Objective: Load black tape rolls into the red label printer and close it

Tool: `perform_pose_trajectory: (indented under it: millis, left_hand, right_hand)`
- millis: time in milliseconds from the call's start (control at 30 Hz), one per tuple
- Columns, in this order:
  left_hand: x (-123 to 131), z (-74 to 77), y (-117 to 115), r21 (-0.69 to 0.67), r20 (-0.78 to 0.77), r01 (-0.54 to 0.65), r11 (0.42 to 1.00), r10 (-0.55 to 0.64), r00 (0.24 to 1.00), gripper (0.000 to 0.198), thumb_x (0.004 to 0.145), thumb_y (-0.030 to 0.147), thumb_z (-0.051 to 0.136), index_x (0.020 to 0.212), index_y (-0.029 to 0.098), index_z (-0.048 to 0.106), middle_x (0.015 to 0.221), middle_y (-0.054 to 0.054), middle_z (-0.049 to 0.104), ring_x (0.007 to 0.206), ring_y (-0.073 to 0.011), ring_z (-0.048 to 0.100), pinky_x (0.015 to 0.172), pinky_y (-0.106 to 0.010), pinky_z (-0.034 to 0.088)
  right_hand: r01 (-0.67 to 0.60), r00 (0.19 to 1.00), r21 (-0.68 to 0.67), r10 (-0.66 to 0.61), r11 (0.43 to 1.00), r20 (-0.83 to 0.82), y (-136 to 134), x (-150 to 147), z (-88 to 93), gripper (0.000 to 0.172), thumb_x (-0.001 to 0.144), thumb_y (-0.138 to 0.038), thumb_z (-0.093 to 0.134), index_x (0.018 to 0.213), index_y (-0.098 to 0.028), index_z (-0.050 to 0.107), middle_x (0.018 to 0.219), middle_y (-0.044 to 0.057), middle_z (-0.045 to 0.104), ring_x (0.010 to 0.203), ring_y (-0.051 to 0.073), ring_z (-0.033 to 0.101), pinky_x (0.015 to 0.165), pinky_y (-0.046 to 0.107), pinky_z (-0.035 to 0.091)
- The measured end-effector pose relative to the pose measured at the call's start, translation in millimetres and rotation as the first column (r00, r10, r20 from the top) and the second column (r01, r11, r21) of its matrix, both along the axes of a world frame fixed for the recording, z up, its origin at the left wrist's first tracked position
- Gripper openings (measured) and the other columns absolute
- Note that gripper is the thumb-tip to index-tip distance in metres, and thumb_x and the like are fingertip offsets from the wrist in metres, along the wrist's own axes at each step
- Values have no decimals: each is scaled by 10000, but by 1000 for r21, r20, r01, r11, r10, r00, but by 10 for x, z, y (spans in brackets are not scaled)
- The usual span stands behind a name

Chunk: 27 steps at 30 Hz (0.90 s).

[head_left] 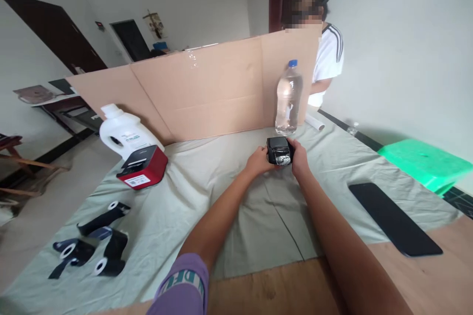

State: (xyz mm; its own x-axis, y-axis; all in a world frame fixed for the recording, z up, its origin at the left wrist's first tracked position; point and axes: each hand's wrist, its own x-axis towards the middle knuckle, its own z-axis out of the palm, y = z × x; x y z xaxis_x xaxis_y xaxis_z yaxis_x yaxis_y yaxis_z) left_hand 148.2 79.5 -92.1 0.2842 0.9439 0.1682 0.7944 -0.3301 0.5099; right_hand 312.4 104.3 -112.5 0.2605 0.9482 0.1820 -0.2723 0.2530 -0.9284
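Between my two hands is a small black box-shaped device (280, 150) with a shiny, crinkled patch on its near face. My left hand (257, 161) grips its left side, and my right hand (299, 155) is closed on its right side. The device is over the far part of the green-grey cloth (221, 192), just in front of a large clear bottle with a blue cap (289, 101). Whether it rests on the cloth or is lifted slightly, I cannot tell.
A cardboard panel (214, 93) stands along the far edge. To the left are a white jug (127, 130), a red-and-black machine (143, 167) and several black ribbon rolls (114, 258). A dark phone-like slab (395, 219) lies right, near a green stool (424, 162). A person (328, 54) is behind the panel.
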Motion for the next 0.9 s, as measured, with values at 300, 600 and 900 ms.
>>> perform_pose_trajectory:
  millis: [300,600,900]
  left_hand:
    - [392,-40,175,-5,-67,6,1000,-6,998,784,629,656,794,1268,242,611,1183,-81,662,1074,-280,665,873,-327,538]
    - [676,13,118,-24,-60,-79,997,77,995,779,642,644,773,1264,205,611,1234,-128,659,1091,-311,669,900,-371,530]
    - [-296,323,-451,63,57,-229,971,226,973,424,882,468,621,1232,236,676,1053,-69,730,1009,-232,674,854,-303,502]
  right_hand:
    - [24,996,-56,-29,998,-82,142,418,-147,452,834,-595,556,1013,-225,744,1160,35,762,1261,259,629,1174,495,395]
    - [-32,992,-114,46,993,121,156,607,-55,626,915,-677,427,1256,-215,677,1449,56,598,1434,236,470,1243,449,279]
    - [81,694,102,-130,991,708,-91,520,391,737,963,-678,279,1481,-198,492,1578,131,438,1525,301,299,1245,604,129]
